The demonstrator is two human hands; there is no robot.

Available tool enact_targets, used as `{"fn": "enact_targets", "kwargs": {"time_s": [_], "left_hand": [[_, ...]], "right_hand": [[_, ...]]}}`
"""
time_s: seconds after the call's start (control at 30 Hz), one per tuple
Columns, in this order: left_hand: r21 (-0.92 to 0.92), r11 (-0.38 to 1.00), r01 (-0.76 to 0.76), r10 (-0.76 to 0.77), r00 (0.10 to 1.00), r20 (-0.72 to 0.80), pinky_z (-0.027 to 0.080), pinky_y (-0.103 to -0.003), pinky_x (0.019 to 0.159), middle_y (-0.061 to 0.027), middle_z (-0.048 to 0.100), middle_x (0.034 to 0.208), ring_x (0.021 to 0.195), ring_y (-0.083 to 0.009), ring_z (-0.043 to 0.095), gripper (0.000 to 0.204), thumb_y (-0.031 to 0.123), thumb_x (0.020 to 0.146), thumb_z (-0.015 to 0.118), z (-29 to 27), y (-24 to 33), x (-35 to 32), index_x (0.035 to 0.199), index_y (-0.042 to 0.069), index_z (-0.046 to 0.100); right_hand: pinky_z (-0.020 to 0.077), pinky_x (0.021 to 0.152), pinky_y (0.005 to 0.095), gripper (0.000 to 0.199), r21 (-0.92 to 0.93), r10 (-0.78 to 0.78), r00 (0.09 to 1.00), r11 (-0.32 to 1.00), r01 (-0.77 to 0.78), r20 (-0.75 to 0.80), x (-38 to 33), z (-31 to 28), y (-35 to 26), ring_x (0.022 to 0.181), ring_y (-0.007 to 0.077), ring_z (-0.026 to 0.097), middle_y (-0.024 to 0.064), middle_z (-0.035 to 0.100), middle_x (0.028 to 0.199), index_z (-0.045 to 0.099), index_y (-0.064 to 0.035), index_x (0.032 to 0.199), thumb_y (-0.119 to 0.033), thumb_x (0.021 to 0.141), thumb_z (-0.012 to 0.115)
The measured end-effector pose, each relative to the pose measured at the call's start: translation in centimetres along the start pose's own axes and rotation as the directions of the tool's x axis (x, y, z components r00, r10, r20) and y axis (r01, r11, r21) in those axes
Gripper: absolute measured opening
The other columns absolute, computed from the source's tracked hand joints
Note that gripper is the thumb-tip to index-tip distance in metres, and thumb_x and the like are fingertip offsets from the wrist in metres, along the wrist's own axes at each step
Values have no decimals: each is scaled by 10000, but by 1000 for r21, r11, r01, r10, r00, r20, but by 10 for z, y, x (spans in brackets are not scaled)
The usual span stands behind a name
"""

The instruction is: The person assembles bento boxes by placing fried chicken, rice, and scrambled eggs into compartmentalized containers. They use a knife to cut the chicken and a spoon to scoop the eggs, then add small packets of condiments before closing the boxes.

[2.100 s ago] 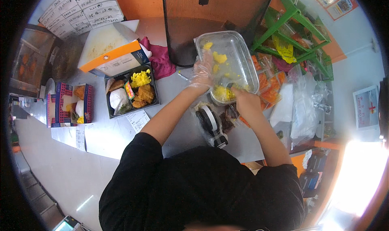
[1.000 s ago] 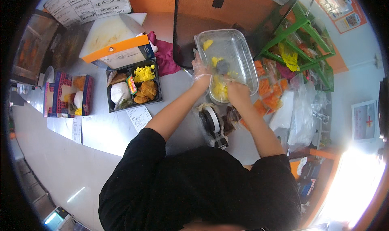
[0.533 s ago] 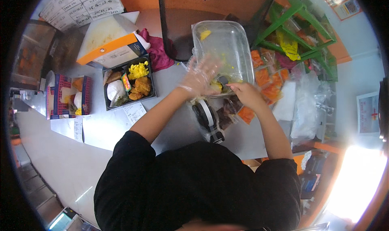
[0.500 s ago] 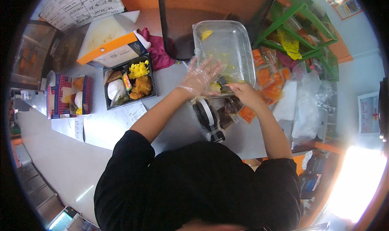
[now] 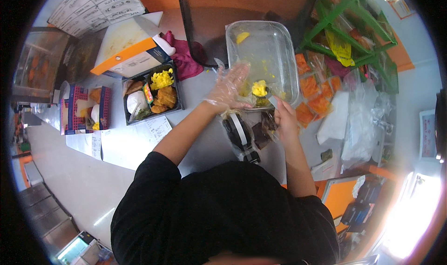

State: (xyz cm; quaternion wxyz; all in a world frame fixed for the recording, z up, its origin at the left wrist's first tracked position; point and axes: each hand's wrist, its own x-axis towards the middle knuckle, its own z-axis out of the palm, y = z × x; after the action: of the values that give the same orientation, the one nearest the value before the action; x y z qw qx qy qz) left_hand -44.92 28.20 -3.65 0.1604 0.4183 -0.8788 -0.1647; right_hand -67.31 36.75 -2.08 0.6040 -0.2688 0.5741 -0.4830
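A clear plastic container (image 5: 267,38) with bits of yellow egg on its bottom stands before me. My left hand (image 5: 231,85), in a clear plastic glove, rests at its near left side with the fingers spread. My bare right hand (image 5: 285,117) is closed around the handle of a spoon (image 5: 273,100), at the container's near right edge. On the spoon's dark bowl lies a heap of yellow scrambled egg (image 5: 259,88), over the near end of the container. To the left, a black meal box (image 5: 179,107) holds rice, fried pieces, scrambled egg and a small packet.
Another patterned meal box (image 5: 70,107) stands at the far left. An orange-edged carton (image 5: 132,58) and a magenta cloth (image 5: 186,62) lie behind. Orange sachets (image 5: 308,86), clear plastic bags (image 5: 361,127) and a green rack (image 5: 344,27) are on the right. A black tape dispenser (image 5: 238,132) sits nearest me.
My right hand has drawn back toward me, and the spoon has come up bearing a heap of scrambled egg. My left hand stays beside the container, its fingers shifted slightly.
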Motion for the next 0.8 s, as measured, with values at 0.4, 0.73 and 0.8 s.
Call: {"fn": "enact_targets", "kwargs": {"time_s": [0.4,0.73,0.8], "left_hand": [[-38,993,-113,110,991,-80,139,-469,1154,-213,244,1502,1407,-362,201,1216,402,527,873,5,-10,-4,1465,23,199],[166,892,-420,452,842,-294,213,-479,1135,-188,300,1492,1382,-392,253,1021,611,685,661,17,-35,12,1455,55,284],[221,899,-378,421,886,-196,206,-473,1141,-190,312,1485,1383,-382,258,954,550,682,682,18,-34,11,1436,77,339]], "right_hand": [[471,632,353,255,-548,-285,956,789,278,74,-20,8,-14,704,222,588,96,628,789,618,-67,1127,-177,934,492],[453,578,309,238,-424,-184,922,845,326,341,23,17,11,666,130,569,41,617,704,688,-84,1024,-245,919,547],[389,533,261,265,-39,-13,947,999,26,320,15,13,22,600,67,433,-37,513,636,661,-76,1085,-264,924,566]]}}
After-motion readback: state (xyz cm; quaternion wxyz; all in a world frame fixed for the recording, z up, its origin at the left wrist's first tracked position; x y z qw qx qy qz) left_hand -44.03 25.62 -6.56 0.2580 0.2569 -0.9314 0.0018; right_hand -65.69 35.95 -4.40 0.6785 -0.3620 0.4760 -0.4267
